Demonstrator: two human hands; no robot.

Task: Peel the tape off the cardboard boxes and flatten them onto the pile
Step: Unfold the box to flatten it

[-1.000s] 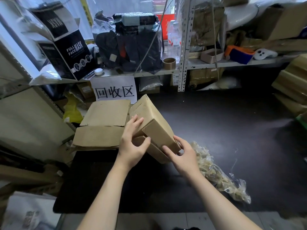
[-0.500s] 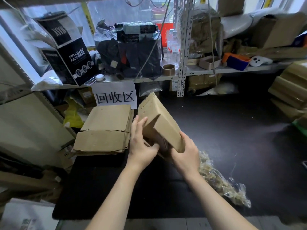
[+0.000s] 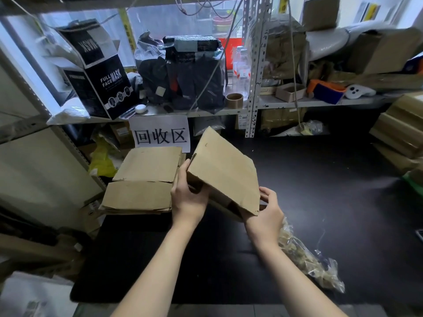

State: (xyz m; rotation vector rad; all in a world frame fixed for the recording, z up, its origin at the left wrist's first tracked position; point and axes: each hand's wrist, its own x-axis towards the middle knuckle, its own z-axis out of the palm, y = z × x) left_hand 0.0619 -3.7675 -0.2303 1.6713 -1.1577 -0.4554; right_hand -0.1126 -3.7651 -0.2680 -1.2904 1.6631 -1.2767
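**Box turned broad side up, half collapsed**

Since a second earlier, the cardboard box [image 3: 224, 170] had rolled so that its wide panel faced up, and both hands had shifted to its edges. Nearest, the right hand [image 3: 265, 213] curled its fingers round the near right corner and the loose flap beneath. The left hand [image 3: 187, 197] gripped the left edge, thumb under, fingers up the side. The box hung tilted above the tabletop [image 3: 320, 202], near its left edge and just right of the pile [image 3: 146, 179].

It probably needed squeezing along its creases until the walls folded, then laying square on the pile. It looked plain brown and soft-cornered; I could see no tape on the upper panel.
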